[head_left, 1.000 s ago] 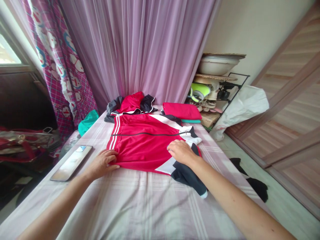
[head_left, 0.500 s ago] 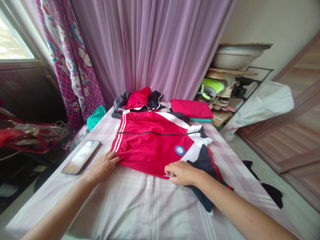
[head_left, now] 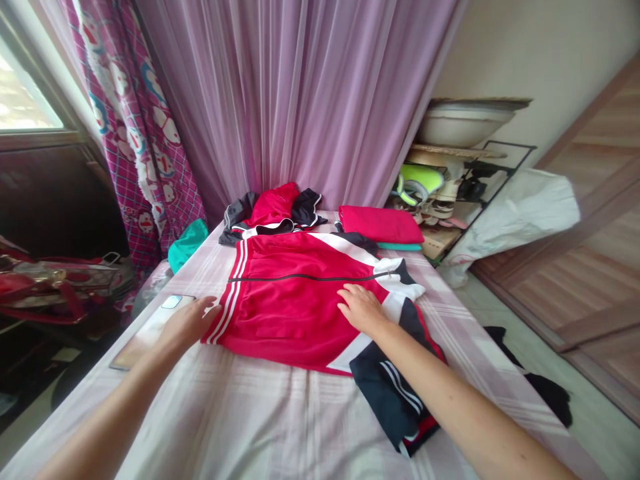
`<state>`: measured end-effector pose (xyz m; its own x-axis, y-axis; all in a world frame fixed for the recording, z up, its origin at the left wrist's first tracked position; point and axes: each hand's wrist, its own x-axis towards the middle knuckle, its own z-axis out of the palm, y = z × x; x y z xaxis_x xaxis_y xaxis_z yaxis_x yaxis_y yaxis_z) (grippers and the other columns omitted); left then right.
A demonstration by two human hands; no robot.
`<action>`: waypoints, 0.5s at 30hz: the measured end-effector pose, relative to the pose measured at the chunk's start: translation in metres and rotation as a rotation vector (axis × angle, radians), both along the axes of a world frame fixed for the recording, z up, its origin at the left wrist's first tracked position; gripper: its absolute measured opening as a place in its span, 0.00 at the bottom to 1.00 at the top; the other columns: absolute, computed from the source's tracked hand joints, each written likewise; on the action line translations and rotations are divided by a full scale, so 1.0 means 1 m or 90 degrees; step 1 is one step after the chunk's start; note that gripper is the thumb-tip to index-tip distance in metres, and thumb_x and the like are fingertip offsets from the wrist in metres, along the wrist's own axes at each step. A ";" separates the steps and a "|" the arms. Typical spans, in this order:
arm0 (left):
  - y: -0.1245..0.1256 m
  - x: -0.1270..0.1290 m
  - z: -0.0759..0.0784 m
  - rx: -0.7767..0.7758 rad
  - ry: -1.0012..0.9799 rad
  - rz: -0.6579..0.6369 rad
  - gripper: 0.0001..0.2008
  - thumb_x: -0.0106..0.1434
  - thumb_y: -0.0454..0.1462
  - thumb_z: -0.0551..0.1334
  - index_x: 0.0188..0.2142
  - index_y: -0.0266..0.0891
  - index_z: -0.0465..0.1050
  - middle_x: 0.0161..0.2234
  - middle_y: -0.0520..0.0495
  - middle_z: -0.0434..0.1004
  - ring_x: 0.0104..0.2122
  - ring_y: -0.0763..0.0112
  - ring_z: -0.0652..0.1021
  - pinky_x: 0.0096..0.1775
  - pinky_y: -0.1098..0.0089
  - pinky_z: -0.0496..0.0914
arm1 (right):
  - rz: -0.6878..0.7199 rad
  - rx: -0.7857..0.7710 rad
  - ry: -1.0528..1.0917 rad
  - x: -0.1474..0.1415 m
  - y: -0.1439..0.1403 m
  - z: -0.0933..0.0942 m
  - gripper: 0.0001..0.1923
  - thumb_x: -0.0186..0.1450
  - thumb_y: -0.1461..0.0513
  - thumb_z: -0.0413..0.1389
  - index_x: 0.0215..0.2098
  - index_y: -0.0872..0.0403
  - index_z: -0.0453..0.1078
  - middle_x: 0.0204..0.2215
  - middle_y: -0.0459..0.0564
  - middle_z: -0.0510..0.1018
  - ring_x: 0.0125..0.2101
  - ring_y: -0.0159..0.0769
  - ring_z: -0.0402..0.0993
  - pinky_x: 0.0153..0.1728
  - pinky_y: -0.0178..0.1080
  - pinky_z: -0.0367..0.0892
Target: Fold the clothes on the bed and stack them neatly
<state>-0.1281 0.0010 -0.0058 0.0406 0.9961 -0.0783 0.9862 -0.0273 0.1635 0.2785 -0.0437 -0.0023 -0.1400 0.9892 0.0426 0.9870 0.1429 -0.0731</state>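
A red zip-up track jacket [head_left: 295,313] with white shoulder panels lies front up on the bed, its striped hem to the left and its white collar to the right. Its dark sleeve [head_left: 387,393] with white stripes is bent toward me. My left hand [head_left: 196,320] is at the striped hem, fingers apart; whether it touches the cloth is unclear. Over the jacket's chest, just below the zip, my right hand [head_left: 361,308] has its fingers stretched out, hiding the round badge. Neither hand holds anything.
A phone [head_left: 145,337] lies left of my left hand. Behind the jacket are a rumpled red and navy garment [head_left: 273,207] and a folded red one [head_left: 380,225] on teal cloth. Teal fabric [head_left: 187,245] hangs at the left edge; a shoe rack [head_left: 450,193] stands at right.
Both hands have let go of the jacket's near edge. My right hand has moved up onto the chest. The near edge and sleeve now lie closer to me, spread wider.
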 end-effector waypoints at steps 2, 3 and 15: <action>0.007 0.011 -0.002 -0.009 0.008 0.018 0.25 0.65 0.49 0.50 0.53 0.39 0.73 0.47 0.41 0.81 0.46 0.56 0.80 0.46 0.64 0.70 | -0.065 0.039 -0.015 0.013 -0.004 -0.028 0.23 0.70 0.58 0.48 0.62 0.52 0.66 0.64 0.58 0.66 0.62 0.47 0.60 0.59 0.49 0.56; 0.009 0.016 -0.002 -0.012 0.011 0.019 0.25 0.65 0.49 0.50 0.52 0.39 0.73 0.48 0.40 0.81 0.47 0.55 0.80 0.46 0.64 0.70 | -0.093 0.046 -0.015 0.020 -0.007 -0.038 0.23 0.71 0.57 0.48 0.63 0.51 0.65 0.64 0.57 0.64 0.63 0.47 0.59 0.60 0.50 0.55; 0.010 0.033 -0.007 0.010 0.062 0.055 0.28 0.67 0.51 0.47 0.57 0.41 0.69 0.50 0.38 0.79 0.47 0.52 0.80 0.43 0.62 0.71 | -0.412 0.030 0.008 0.137 0.032 -0.009 0.31 0.67 0.44 0.49 0.58 0.54 0.69 0.56 0.62 0.73 0.57 0.54 0.66 0.53 0.53 0.62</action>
<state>-0.0947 0.0106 -0.0127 -0.0531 0.9966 -0.0627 0.9961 0.0573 0.0676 0.4156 -0.0114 -0.0114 0.4845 0.8706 0.0856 0.8739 -0.4772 -0.0928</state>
